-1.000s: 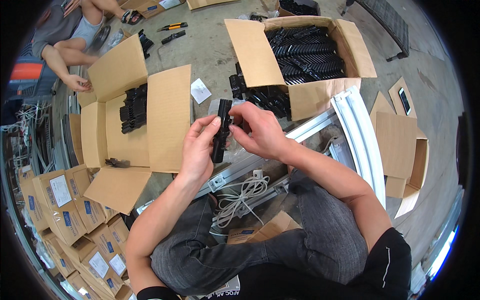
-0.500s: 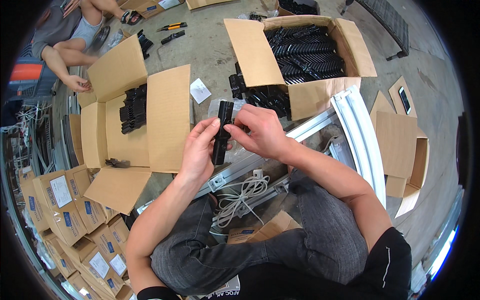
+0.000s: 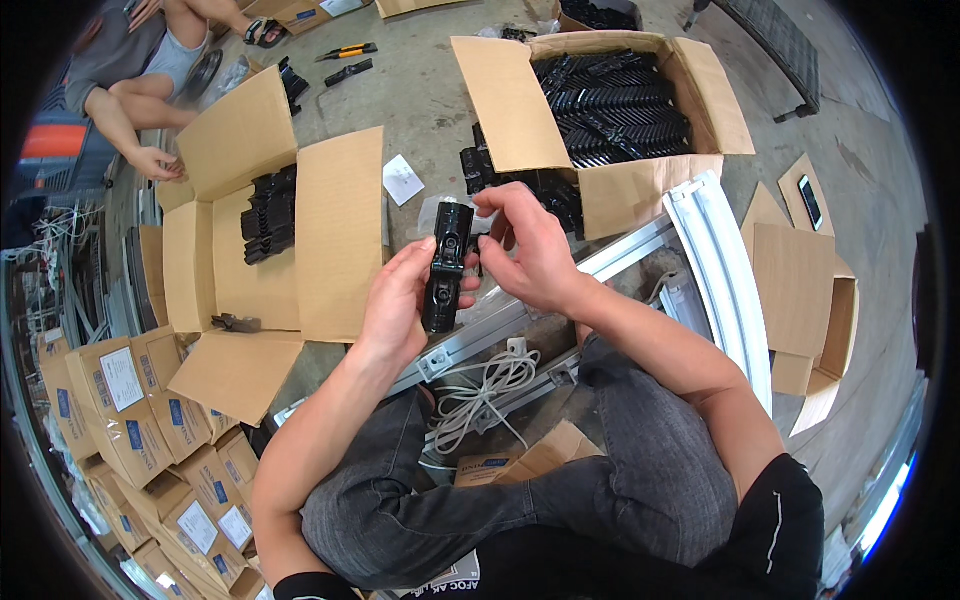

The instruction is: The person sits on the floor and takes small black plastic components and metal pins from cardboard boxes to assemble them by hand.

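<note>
My left hand grips a glossy black pipe clamp, a long two-part piece with round bolt recesses, held upright above my lap. Just right of it, my right hand hovers with thumb and fingers curved and apart, and I see nothing held in it. A small dark piece beside its thumb is too small to make out. Similar black parts fill a carton at the far right in rows. More lie loose on the floor beside that carton. A stack of black parts sits in the open left carton.
White metal rails and a coiled cable lie before my legs. Labelled cartons pile up at the left. A phone rests on cardboard at the right. A yellow-black cutter and another person are beyond.
The clamp has turned in my left hand, so its face with the bolt recesses now shows. My right fingers have come off it and spread apart.
</note>
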